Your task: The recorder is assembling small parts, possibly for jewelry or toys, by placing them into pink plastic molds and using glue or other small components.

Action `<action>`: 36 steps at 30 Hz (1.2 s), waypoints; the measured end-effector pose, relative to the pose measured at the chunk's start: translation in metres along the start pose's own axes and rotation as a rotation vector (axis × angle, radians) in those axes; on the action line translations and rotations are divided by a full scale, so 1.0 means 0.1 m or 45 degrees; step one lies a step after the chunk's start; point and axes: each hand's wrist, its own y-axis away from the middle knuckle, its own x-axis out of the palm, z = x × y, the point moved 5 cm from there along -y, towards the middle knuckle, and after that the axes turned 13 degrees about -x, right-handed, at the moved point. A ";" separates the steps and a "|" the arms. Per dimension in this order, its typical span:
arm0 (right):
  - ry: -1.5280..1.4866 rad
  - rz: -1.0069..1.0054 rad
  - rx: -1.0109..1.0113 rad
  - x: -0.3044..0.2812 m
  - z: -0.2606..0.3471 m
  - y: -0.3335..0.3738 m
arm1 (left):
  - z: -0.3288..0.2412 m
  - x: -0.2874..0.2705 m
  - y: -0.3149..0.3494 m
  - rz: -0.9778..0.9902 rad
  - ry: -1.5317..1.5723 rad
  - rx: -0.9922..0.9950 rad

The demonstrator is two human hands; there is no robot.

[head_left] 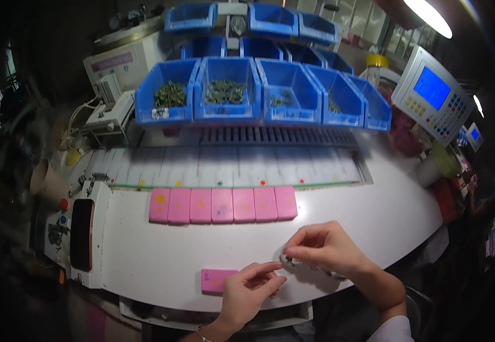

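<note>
Right hand (330,249) pinches a small, grey-white, rounded piece (286,261) above the white, smooth surface (173,251)

Nearest, a thin, silvery bracelet (203,335) circles the left wrist and a white fabric sleeve (394,330) covers part of the right forearm. The left hand (252,290) is loosely curled, its thumb and index finger parted with a gap between them; the index fingertip reaches right to the piece. The right hand grasps that piece between thumb and fingers, near the front edge of the surface. It looks ring-like, though it is too small and too covered by the fingers to be sure.

Just beside the left hand, and partly behind it, lies a single pink, rectangular block (212,281). Well to the left is a dark, flat, rounded rectangle with an orange-brown rim (82,235). Farther in, seven pink, upright-edged blocks (223,205) stand side by side in a touching row, several bearing yellow marks. Behind them runs a long, whitish, divided panel (247,165) with coloured dots along its near edge.

Beyond that, blue plastic open-fronted bins (293,111) rise in tiers; four in the lowest tier hold small, dark greenish pieces (170,94). At the far right a white, tilted console with a blue screen (432,88) stands below a bright lamp (430,16).
</note>
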 end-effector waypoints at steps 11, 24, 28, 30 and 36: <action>1.447 -0.773 -0.611 -1.34 1.09 -2.03 | -0.13 -0.56 0.26 -0.614 -1.433 0.777; 0.886 0.186 -1.182 0.50 0.33 -0.12 | 0.04 -0.74 0.13 -0.274 -0.445 0.498; 1.091 0.165 -1.328 0.82 0.20 0.45 | -0.04 -0.47 0.00 -0.047 0.045 0.396; 1.062 0.143 -1.357 0.90 0.09 0.58 | -0.06 -0.32 -0.09 -0.130 0.513 0.034; 0.783 -0.179 -1.074 0.53 0.17 0.51 | -0.11 -0.17 -0.01 0.020 0.366 -0.040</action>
